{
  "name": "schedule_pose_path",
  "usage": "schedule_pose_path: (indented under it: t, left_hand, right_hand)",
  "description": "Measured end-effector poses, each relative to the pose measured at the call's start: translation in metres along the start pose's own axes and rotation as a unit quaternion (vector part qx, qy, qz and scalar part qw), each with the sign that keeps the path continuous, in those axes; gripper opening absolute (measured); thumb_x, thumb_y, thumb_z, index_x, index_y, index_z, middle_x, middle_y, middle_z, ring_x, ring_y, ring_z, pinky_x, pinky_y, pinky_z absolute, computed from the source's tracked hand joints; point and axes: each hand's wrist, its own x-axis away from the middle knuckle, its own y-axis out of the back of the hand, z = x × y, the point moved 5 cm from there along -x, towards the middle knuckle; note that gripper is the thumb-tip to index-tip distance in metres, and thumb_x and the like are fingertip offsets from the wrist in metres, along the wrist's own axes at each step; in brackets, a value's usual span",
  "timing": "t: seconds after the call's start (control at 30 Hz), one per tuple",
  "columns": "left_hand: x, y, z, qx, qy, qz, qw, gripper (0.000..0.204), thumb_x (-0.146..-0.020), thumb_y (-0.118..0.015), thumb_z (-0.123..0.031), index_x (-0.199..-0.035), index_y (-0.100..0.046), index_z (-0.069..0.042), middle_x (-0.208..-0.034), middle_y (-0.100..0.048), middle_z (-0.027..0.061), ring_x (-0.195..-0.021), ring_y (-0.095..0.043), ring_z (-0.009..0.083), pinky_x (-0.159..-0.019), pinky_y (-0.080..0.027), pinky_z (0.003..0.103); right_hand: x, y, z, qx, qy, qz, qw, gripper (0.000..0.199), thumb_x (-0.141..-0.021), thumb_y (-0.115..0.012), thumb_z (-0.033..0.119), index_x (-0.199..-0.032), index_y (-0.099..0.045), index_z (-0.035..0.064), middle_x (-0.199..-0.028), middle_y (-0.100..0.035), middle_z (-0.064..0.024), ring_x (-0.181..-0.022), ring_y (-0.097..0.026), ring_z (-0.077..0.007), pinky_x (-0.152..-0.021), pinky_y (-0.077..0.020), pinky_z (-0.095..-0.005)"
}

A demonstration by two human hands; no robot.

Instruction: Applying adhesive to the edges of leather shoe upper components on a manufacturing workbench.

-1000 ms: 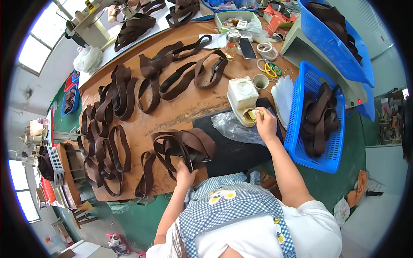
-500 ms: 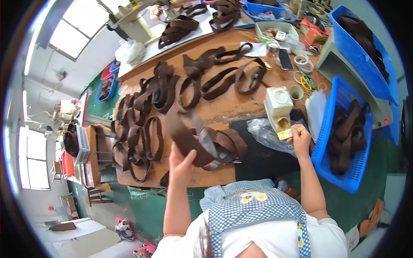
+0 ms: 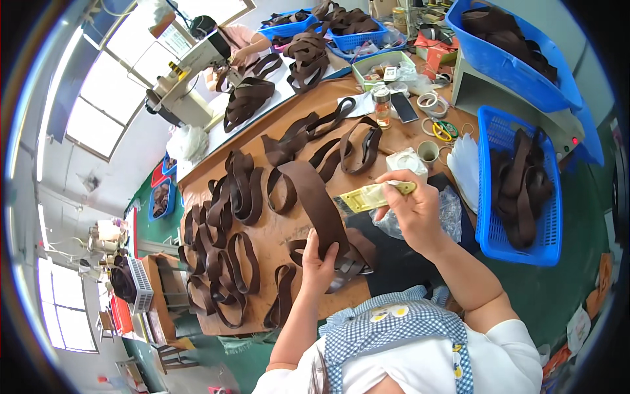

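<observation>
A wide brown band (image 3: 314, 200) is pinched at its lower end by my left hand (image 3: 320, 261), its length arching up and away over the table. My right hand (image 3: 413, 209) grips a yellow-handled flat brush (image 3: 371, 197), whose bristles point left, close to the band's right edge. Whether they touch it I cannot tell. Under the band lies a pile of similar brown bands (image 3: 357, 253). Just behind my right hand stands a white container (image 3: 405, 161), partly hidden by it. Crumpled clear plastic (image 3: 449, 213) rests on the black mat (image 3: 394, 262).
Looped brown bands (image 3: 243, 187) cover the table's left half. To the right, a blue basket (image 3: 485, 197) holds more. Tape rolls (image 3: 430, 104), scissors (image 3: 446, 131), a phone (image 3: 403, 107) and a glass jar (image 3: 381, 108) sit at the back right. Another person (image 3: 246, 43) works beside a sewing machine (image 3: 187, 88).
My right hand has lifted the brush from the white container and brought it left to the band. My left hand has shifted right with the band. The view has turned, bringing another person into sight.
</observation>
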Motion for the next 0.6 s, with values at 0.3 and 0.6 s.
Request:
schedule_pose_path:
  t: [0.3, 0.6]
  left_hand:
    - [-0.005, 0.003, -0.011, -0.178, -0.099, 0.055, 0.978, 0.052, -0.09, -0.056, 0.009, -0.139, -0.042, -0.002, -0.126, -0.056, 0.0067, -0.115, -0.054, 0.0154, -0.098, -0.044, 0.028]
    - [-0.009, -0.002, -0.018, 0.134, 0.054, 0.03, 0.989, 0.055, -0.089, -0.058, 0.007, -0.14, -0.04, 0.0, -0.133, -0.053, 0.0094, -0.121, -0.051, 0.0161, -0.101, -0.043, 0.031]
  right_hand:
    - [-0.007, -0.013, -0.005, 0.069, 0.007, 0.015, 0.997, 0.015, -0.097, -0.052, 0.005, -0.107, -0.058, -0.0039, -0.084, -0.066, -0.0094, -0.063, -0.065, -0.0121, -0.057, -0.0519, -0.0237]
    - [0.03, -0.017, -0.011, 0.206, 0.091, 0.041, 0.973, 0.014, -0.094, -0.055, 0.004, -0.104, -0.06, -0.0031, -0.081, -0.066, -0.0102, -0.062, -0.067, -0.0131, -0.054, -0.0514, -0.0244]
